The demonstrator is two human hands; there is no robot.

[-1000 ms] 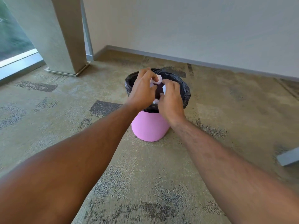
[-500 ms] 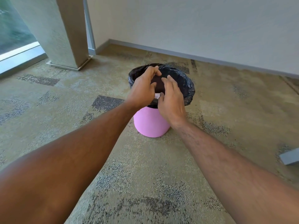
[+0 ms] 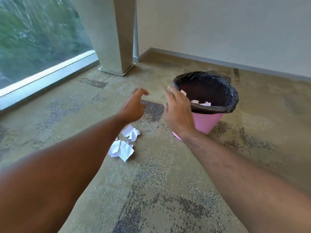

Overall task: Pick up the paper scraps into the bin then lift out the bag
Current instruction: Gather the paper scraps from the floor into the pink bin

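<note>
A small pink bin (image 3: 207, 122) stands on the floor, lined with a black plastic bag (image 3: 218, 82) whose edge is folded down over the rim all the way round. Inside the bag lie a few white paper scraps (image 3: 201, 103), visible against the dark lining near the front wall. More crumpled white paper scraps (image 3: 123, 147) remain on the carpet (image 3: 159, 174), to the left of the bin and nearer the person, in a loose cluster of two larger pieces with small bits between them; part of the cluster is hidden under the left forearm

The carpet is tan with mottled darker grey patches. Behind the bin a pale wall (image 3: 218, 27) meets the floor at a grey skirting strip. To the left rises a square concrete pillar (image 3: 109, 34) on a flat base plate, and beside it a large window (image 3: 38, 34) with a pale frame looks out on blurred greenery

Both bare arms reach forward. The left hand (image 3: 133, 106) hovers above the carpet left of the bin, palm down, fingers loosely curled and empty. The right hand (image 3: 178, 110) is held just at the bin's near left edge, overlapping the bag's rim in view, fingers spread and relaxed, grasping nothing
</note>
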